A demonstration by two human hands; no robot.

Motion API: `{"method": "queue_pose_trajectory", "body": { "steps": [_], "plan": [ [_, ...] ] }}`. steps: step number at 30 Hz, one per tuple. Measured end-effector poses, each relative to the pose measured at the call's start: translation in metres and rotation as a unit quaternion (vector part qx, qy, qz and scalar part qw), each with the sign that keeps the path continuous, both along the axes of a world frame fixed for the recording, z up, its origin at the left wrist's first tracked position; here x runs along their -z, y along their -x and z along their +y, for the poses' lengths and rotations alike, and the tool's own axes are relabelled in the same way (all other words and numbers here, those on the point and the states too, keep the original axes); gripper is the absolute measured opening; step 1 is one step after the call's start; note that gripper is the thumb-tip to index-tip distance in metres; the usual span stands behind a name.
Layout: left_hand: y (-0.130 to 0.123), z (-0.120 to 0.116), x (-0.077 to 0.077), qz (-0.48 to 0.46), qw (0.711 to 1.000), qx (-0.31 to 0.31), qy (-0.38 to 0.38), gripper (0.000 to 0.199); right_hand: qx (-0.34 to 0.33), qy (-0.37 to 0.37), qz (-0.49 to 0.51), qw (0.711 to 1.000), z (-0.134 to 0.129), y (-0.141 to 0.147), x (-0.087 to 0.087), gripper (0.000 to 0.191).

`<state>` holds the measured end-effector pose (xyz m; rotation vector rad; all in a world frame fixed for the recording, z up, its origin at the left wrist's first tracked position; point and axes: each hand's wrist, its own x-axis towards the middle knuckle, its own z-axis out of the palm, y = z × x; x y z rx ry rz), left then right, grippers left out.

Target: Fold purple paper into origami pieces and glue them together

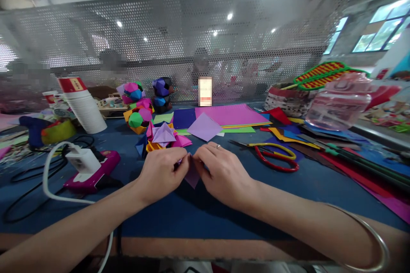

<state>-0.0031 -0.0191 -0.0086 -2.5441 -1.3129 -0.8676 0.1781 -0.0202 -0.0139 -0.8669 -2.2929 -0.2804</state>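
Observation:
A small purple paper [192, 178] is pinched between my two hands over the blue table, its lower corner pointing toward me. My left hand [165, 170] is closed on its left side, and my right hand [221, 172] grips its right side, with the fingertips of both nearly touching. Much of the paper is hidden by my fingers. Just beyond my hands lies a flat lavender square [204, 127]. Folded paper pieces [163, 134] in purple, pink and orange are heaped behind my left hand.
Red and yellow scissors [277, 158] lie right of my right hand. A magenta power strip [92, 172] with cables sits at the left, near stacked paper cups [85, 108]. Coloured sheets [230, 115], a pink plastic container [339, 104] and a lit phone [205, 91] stand farther back.

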Motion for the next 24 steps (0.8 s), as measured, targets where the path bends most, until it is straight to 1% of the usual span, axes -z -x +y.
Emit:
{"method": "queue_pose_trajectory", "body": {
  "steps": [3, 6, 9, 11, 14, 16, 18, 20, 22, 24],
  "plan": [
    [0.001, 0.004, 0.000, 0.014, 1.000, -0.027, 0.002, 0.032, 0.007, 0.050, 0.006, 0.999, 0.004, -0.003, -0.001, 0.018],
    [0.002, 0.007, 0.000, 0.031, 0.998, -0.055, -0.001, 0.033, 0.008, 0.072, 0.007, 0.997, 0.006, -0.003, -0.003, 0.018],
    [0.003, 0.007, -0.001, 0.029, 0.997, -0.065, -0.004, 0.033, 0.022, 0.064, 0.030, 0.997, 0.006, -0.002, -0.003, 0.014],
    [0.002, 0.006, -0.001, 0.025, 0.998, -0.058, -0.005, 0.033, 0.017, 0.043, 0.042, 0.998, 0.004, 0.000, -0.002, 0.016],
    [0.001, 0.003, 0.000, 0.023, 0.999, -0.036, -0.001, 0.031, -0.022, 0.011, 0.039, 0.999, -0.001, 0.002, 0.001, 0.019],
    [0.001, 0.003, 0.000, 0.014, 0.999, -0.030, 0.000, 0.031, -0.039, 0.014, 0.043, 0.998, -0.002, 0.003, 0.001, 0.020],
    [0.001, 0.004, -0.002, -0.002, 0.999, -0.037, 0.009, 0.031, -0.030, 0.054, 0.064, 0.996, 0.000, 0.002, 0.000, 0.018],
    [0.002, 0.008, -0.004, -0.026, 0.998, -0.046, 0.035, 0.035, -0.002, 0.115, 0.101, 0.988, 0.007, -0.001, -0.001, 0.015],
    [0.004, 0.013, -0.008, -0.062, 0.994, -0.042, 0.076, 0.041, 0.032, 0.170, 0.143, 0.975, 0.018, -0.006, -0.002, 0.013],
    [0.008, 0.017, -0.013, -0.113, 0.988, -0.030, 0.097, 0.046, 0.063, 0.214, 0.180, 0.958, 0.030, -0.011, -0.002, 0.014]
  ]
}}
